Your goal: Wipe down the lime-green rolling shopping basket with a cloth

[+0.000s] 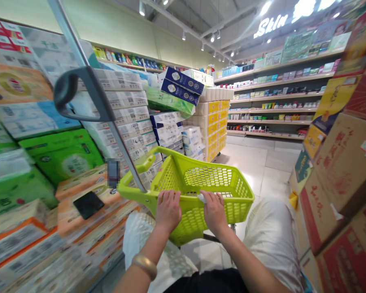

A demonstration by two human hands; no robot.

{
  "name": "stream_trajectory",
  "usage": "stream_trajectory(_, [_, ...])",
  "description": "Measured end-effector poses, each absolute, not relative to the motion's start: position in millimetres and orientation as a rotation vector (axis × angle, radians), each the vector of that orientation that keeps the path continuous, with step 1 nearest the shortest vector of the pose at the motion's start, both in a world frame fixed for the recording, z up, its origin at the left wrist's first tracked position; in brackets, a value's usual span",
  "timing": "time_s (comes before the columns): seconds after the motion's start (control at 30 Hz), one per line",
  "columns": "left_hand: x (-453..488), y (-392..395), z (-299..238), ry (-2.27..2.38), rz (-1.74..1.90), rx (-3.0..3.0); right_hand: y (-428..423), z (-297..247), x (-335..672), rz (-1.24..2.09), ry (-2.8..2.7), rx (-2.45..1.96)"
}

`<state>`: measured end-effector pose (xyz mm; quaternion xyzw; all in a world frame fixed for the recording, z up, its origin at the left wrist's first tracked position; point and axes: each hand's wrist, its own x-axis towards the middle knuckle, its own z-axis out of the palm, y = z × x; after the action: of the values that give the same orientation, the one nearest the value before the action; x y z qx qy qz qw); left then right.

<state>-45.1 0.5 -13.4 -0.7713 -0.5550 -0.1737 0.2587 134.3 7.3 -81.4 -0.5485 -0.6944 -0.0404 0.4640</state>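
Observation:
A lime-green plastic shopping cart basket [201, 216] stands in front of my knees, its inside bare. My left hand [168, 208] is closed over the near rim, fingers hooked over the top edge. To its right, my right hand [215, 209] is closed on the same rim and pinches a small crumpled white wipe [202, 198], mostly covered by the fingers. From the cart's left end a metal pole [122, 138] rises at a tilt and carries a grey looped handle [105, 97].
Stacked tissue packs [123, 101] and cartons line the left, with a black flat object [88, 204] lying on an orange pack. Cardboard boxes [338, 171] rise close on the right. Pale floor tiles [256, 158] run toward stocked shelves [271, 97].

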Motion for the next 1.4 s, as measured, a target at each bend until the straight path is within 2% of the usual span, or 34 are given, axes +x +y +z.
stream_trajectory(0.27, [-43.8,3.6,-13.7,-1.517,-0.530,-2.094,12.7,-62.1,84.7,-0.108,-1.807,-1.241])
stream_trajectory(0.6, [-36.9,6.3,-10.2,-1.557,-0.538,-2.096,10.9,-85.6,152.9,-0.230,-1.642,-1.515])
stream_trajectory(0.83, [-35.7,13.5,-11.9,-1.510,-0.536,-2.120,22.5,-65.9,99.9,-0.137,-1.828,-1.257])
stream_trajectory(1.13, [-41.1,10.9,-8.0,-1.559,-0.565,-2.131,11.2,-86.0,178.9,-0.186,-1.723,-1.509])
stream_trajectory(1.4, [-65.1,-12.9,-8.7,-1.545,-0.862,-2.145,16.6,-65.9,136.5,0.003,-1.856,-1.310])
